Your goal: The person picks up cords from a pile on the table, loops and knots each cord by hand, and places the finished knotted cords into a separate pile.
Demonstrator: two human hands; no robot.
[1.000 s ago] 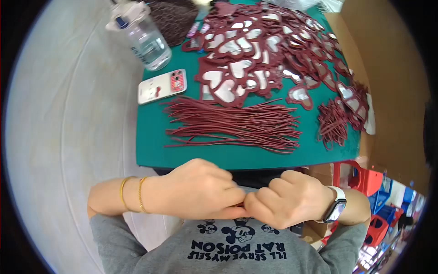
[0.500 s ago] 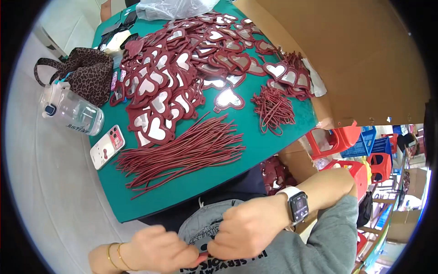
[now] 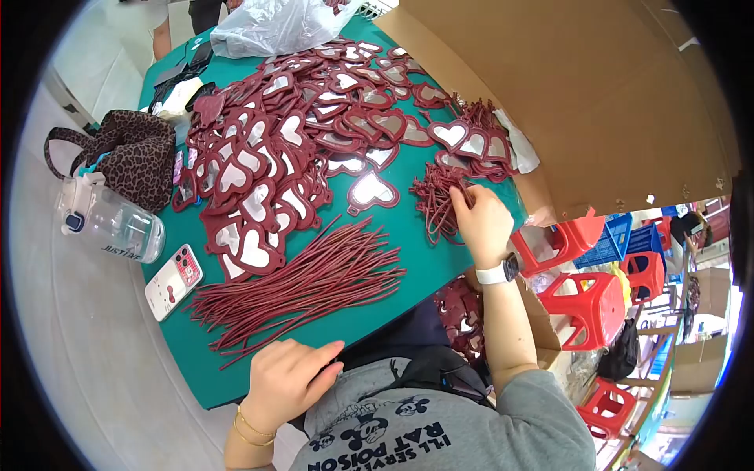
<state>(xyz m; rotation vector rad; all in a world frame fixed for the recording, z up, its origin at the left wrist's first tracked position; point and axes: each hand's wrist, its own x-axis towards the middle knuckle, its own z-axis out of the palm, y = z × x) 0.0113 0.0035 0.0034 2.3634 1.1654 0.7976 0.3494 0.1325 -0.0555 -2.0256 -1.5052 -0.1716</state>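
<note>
At the near table edge, my left hand (image 3: 289, 378) is raised with thumb and index finger apart and nothing visible between them. Just in front of it lies a bundle of straight dark red cords (image 3: 302, 286). My right hand (image 3: 483, 224) reaches to a small pile of looped, knotted red cords (image 3: 433, 202). Its fingers are bent around a looped cord at the pile's right side, though the hand partly hides the fingertips. Beyond both hands spreads a big heap of dark red heart-shaped pouches with clear windows (image 3: 255, 200). One pouch (image 3: 372, 191) lies apart.
A phone (image 3: 173, 282), a clear water bottle (image 3: 118, 224) and a leopard-print bag (image 3: 137, 157) line the left side. A plastic bag (image 3: 275, 27) lies at the back. Tall cardboard (image 3: 565, 102) borders the right, with red stools (image 3: 585, 306) beyond.
My hands were close together in front of my chest with a bit of red between them. They have parted: the right went forward to the looped cords, the left stayed near and its fingers opened.
</note>
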